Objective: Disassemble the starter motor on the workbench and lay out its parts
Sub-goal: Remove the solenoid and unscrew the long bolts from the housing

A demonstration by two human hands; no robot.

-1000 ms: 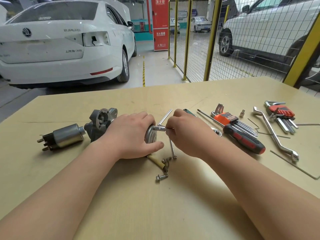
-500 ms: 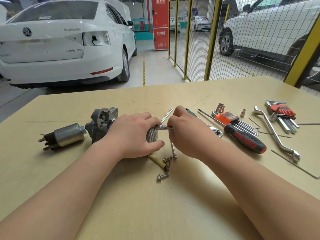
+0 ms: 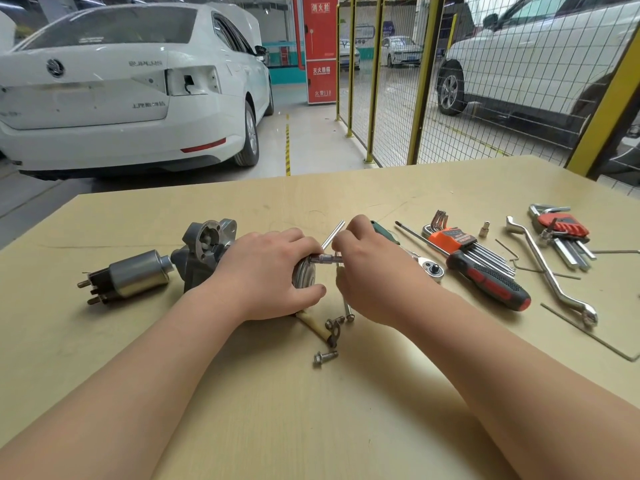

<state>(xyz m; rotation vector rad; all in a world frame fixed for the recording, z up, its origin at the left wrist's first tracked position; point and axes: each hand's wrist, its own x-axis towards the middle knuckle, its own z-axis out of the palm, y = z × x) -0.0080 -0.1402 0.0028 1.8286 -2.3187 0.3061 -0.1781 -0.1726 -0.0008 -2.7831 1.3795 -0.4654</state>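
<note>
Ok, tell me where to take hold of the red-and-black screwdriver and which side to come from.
Grip the screwdriver by its thick ribbed handle, from above and from the near side. It lies flat, its thin shaft runs close beside the orange hex key set, and those keys crowd the handle's far side; the near side looks free.

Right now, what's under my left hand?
Your left hand grips the starter motor. Its nose housing, round end cap and a tan lead show; the casing is covered.
</note>
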